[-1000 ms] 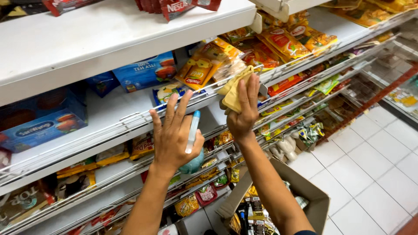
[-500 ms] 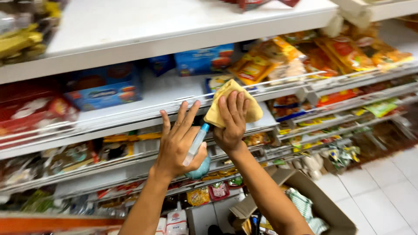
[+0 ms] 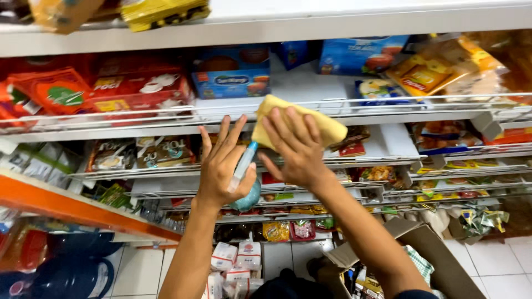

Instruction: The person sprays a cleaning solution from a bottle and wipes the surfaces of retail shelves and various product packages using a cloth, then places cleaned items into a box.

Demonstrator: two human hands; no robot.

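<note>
My right hand presses a yellow cloth flat against the front edge of a white shelf. My left hand is raised beside it with fingers spread, and a teal spray bottle with a pale blue nozzle sits between thumb and palm. Blue boxes stand on the shelf just above the cloth. Red boxes stand to their left behind a wire rail.
Lower shelves hold several snack packets and sachets. An open cardboard box sits on the white tiled floor at lower right. White cartons stand on the floor below. An orange shelf edge juts out at left.
My view has swung left along the shelves. My right hand with the cloth has slid left along the shelf edge, and my left hand with the bottle has stayed beside it.
</note>
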